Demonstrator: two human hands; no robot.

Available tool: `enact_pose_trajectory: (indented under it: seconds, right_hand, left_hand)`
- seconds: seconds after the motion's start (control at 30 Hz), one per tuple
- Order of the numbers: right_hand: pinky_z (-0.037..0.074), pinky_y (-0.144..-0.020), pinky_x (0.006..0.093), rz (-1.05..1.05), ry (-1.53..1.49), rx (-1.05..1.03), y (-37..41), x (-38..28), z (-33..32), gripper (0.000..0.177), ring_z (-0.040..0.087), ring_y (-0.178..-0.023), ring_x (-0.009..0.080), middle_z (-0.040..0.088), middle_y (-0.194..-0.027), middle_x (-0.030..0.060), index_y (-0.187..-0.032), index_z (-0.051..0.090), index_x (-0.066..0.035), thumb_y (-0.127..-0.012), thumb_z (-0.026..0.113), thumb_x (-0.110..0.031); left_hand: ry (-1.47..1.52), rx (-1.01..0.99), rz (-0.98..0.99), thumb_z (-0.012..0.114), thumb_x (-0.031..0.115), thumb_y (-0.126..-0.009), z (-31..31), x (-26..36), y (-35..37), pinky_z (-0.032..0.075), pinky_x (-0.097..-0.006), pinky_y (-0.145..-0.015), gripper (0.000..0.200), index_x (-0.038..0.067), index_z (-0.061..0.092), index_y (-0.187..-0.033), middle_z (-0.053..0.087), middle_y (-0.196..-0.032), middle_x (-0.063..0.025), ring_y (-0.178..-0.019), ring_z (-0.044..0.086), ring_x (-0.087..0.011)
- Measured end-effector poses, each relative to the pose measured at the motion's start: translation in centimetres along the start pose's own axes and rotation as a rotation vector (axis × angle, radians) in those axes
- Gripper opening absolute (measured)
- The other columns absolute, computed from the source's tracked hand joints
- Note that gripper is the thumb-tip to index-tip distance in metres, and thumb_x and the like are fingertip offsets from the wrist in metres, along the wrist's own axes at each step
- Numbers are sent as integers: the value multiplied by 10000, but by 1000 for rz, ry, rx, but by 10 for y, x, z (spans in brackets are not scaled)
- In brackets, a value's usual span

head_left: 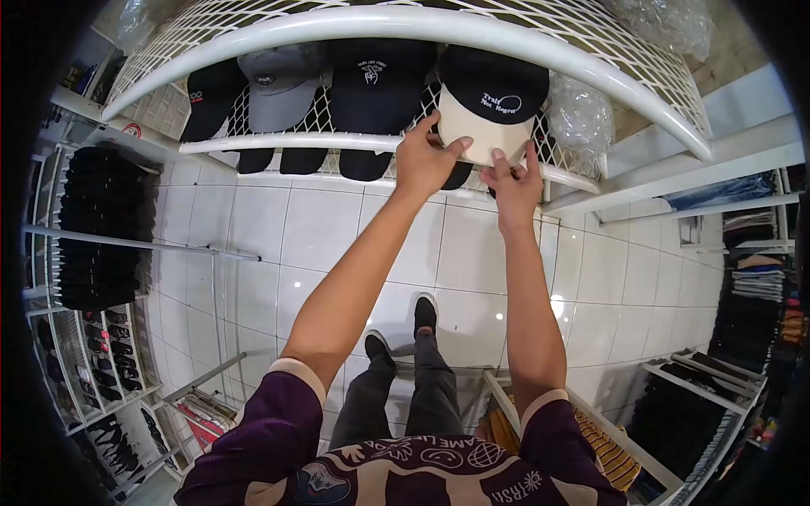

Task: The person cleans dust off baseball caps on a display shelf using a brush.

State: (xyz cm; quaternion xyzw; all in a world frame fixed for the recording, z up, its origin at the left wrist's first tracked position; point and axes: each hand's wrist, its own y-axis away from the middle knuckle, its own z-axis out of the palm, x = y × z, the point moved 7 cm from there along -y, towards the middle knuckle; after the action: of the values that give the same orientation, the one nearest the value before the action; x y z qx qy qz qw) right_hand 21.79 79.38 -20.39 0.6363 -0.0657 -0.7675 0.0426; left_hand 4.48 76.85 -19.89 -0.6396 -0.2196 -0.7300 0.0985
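A baseball cap (485,139) with a black crown, white lettering and a cream brim sits on the white mesh shelf (337,142), its brim toward me. My left hand (428,157) pinches the left edge of the brim, thumb on top. On the brim's front right edge is my right hand (516,179), fingers closed around it. Left of this cap stand a black cap with a white print (375,80), a grey cap (283,88) and another black cap (211,99). Crumpled clear plastic (580,114) lies to its right.
A thick white rail (380,27) curves above the caps. More dark caps (364,164) show on a lower level. Black garments (99,228) hang at left beside a metal bar (143,240). Folded clothes (758,278) are stacked at right. White floor tiles (472,244) lie below.
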Motion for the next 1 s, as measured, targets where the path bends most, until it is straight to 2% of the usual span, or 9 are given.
enact_pose_trajectory:
  seconds: [0.07, 0.13, 0.2, 0.23, 0.33, 0.53, 0.63, 0.8, 1.0]
  right_hand:
    - [594, -626, 292, -9, 2, 5, -11, -1, 4, 825, 682, -723, 171, 650, -965, 155, -1563, 190, 34, -940, 703, -138]
    - [595, -593, 298, -18, 14, 11, -19, 0, 5, 819, 687, -698, 173, 650, -955, 170, -1561, 195, 38, -939, 701, -132]
    - [572, -566, 276, -22, 167, 30, -24, -1, 8, 800, 673, -621, 150, 669, -798, 127, -1534, 267, 65, -920, 725, -164]
    - [547, -541, 289, -70, 349, 43, -22, -7, 8, 770, 656, -536, 163, 664, -647, 113, -1510, 336, 62, -922, 713, -261]
    - [530, -542, 328, -109, 642, 54, -14, -15, 10, 755, 655, -511, 205, 660, -604, 138, -1498, 370, 51, -936, 671, -352]
    - [532, -651, 311, -179, 650, 77, 1, 11, -8, 769, 667, -607, 228, 696, -743, 147, -1528, 332, 12, -949, 656, -376]
    - [522, -650, 298, -170, 525, 66, 54, 21, -15, 809, 644, -658, 192, 706, -895, 147, -1565, 250, -20, -949, 678, -323]
    - [528, -634, 298, 45, 603, -199, 187, 81, -2, 479, 647, -660, 155, 694, -872, 103, -1356, 554, -51, -916, 701, -170]
    - [507, -586, 262, 99, 635, -1030, 373, 102, 116, 346, 643, -664, 118, 674, -854, 74, -1253, 644, -47, -921, 683, -135]
  left_hand:
    - [-669, 133, 283, 810, 241, -816, -2, 27, 12, 571, -393, -731, 604, -17, 602, -1320, 683, -953, -156, -803, 685, -294]
    - [-692, 154, 274, 799, 311, -812, -2, 24, 19, 539, -432, -766, 551, 25, 661, -1263, 656, -982, -147, -876, 645, -353]
    - [-865, 235, 580, 820, 329, -800, 2, 40, 30, 537, -404, -792, 549, 56, 681, -1255, 642, -1108, -143, -967, 633, -305]
    - [-887, 179, 566, 807, 280, -813, 1, 29, 26, 517, -415, -849, 516, 78, 676, -1268, 613, -1156, -130, -1078, 578, -298]
    - [-929, 154, 660, 780, 208, -834, 2, 21, 30, 496, -416, -932, 497, 77, 654, -1296, 618, -1187, -138, -1110, 565, -305]
    - [-871, 127, 755, 728, 177, -858, -1, 7, 78, 459, -478, -1022, 541, 35, 578, -1358, 558, -1356, -205, -1256, 500, -405]
    - [-700, 57, 349, 723, 181, -879, -28, -29, 137, 472, -445, -1018, 555, 37, 554, -1388, 608, -1295, -228, -1206, 563, -400]
    - [-491, 126, -76, 713, 307, -910, -125, -92, 273, 560, -403, -855, 485, -11, 634, -1268, 695, -1136, -226, -1004, 703, -341]
    - [-498, 464, -337, 705, 367, -914, -282, -111, 426, 574, -387, -814, 487, -8, 663, -1222, 729, -1057, -213, -929, 739, -303]
